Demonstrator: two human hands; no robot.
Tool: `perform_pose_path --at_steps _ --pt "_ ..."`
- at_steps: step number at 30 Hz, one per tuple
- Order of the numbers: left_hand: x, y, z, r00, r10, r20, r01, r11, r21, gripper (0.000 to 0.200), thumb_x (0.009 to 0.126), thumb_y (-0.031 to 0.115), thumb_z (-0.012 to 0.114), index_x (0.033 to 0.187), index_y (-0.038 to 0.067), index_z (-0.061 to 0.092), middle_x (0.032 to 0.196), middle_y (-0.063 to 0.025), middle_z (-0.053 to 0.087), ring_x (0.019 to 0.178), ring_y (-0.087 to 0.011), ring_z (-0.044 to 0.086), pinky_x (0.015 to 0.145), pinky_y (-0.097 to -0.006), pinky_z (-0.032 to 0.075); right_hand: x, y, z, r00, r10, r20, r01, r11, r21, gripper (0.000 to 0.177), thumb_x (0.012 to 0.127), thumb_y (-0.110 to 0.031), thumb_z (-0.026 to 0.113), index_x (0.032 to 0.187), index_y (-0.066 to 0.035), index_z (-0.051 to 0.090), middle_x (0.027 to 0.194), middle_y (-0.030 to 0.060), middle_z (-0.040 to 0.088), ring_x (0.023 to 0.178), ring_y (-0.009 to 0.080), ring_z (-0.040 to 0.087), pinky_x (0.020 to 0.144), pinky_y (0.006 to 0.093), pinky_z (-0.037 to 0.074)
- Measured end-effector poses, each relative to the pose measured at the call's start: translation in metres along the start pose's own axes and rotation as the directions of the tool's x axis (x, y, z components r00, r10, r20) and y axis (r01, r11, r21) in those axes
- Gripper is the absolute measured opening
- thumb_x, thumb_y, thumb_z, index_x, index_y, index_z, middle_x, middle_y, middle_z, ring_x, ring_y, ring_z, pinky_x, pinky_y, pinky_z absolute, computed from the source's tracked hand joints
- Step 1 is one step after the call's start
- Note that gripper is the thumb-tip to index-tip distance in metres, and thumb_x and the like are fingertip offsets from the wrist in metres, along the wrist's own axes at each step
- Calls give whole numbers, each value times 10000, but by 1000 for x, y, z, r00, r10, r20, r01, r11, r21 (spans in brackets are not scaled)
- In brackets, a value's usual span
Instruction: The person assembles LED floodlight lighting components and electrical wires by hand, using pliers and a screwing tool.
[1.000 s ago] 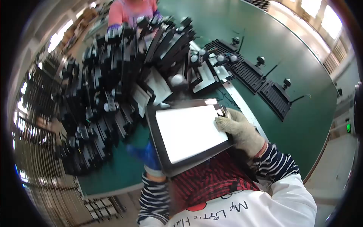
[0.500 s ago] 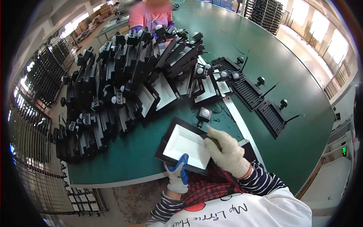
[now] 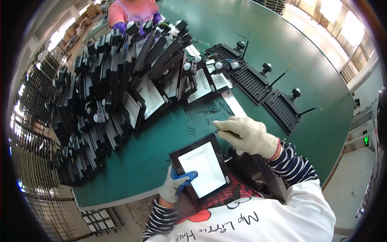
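Observation:
A black-framed floodlight with a bright white inner face is held close to my body at the table's near edge. My left hand, in a white and blue glove, grips its left side, the thumb over the white face. My right hand, in a cream knitted glove, is just above the upper right corner, its fingers close together and pointing left; whether they hold anything is too small to tell. Beside the floodlight's right side, a round white sensor shows below my right hand.
Many black floodlights with sensors are stacked on the green table at the left. Several finned lamps lie in a row at the right. Loose black wires lie mid-table. A co-worker is at the far side.
The floodlight has turned in my left hand, and its sensor has shifted from above it to its right side. My right hand has moved up off its edge. The view has shifted slightly.

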State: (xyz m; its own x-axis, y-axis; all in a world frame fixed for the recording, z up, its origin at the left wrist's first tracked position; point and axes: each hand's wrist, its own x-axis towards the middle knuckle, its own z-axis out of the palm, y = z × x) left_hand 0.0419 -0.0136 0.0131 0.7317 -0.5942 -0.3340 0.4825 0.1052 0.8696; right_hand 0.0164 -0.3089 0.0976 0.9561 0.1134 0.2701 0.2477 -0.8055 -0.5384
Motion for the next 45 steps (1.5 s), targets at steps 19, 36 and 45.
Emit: perform_pose_path --at_steps 19,36,45 --pt "11 28 -2 954 -194 228 141 962 233 743 805 208 820 1424 -2 466 1283 -106 596 1131 -165 552 1016 -317 443 29 -75 55 981 -13 195 28 997 -74 333 925 -232 672 1232 -104 652 832 122 653 632 314 671 519 389 528" --pt "24 1 -15 974 -72 216 -44 872 487 766 750 303 875 1358 1 520 1247 -124 630 1122 -216 586 1028 -325 450 135 -87 38 261 -290 921 744 668 0 322 862 -297 683 1165 -188 665 887 10 688 792 224 711 651 375 597" --pt "22 7 -8 945 -22 326 -102 928 359 787 769 268 858 1409 13 477 1192 -73 613 1057 -164 556 977 -308 455 84 -30 26 698 -141 702 -84 958 276 581 825 -380 790 1265 -23 663 941 152 728 820 218 714 709 332 568"
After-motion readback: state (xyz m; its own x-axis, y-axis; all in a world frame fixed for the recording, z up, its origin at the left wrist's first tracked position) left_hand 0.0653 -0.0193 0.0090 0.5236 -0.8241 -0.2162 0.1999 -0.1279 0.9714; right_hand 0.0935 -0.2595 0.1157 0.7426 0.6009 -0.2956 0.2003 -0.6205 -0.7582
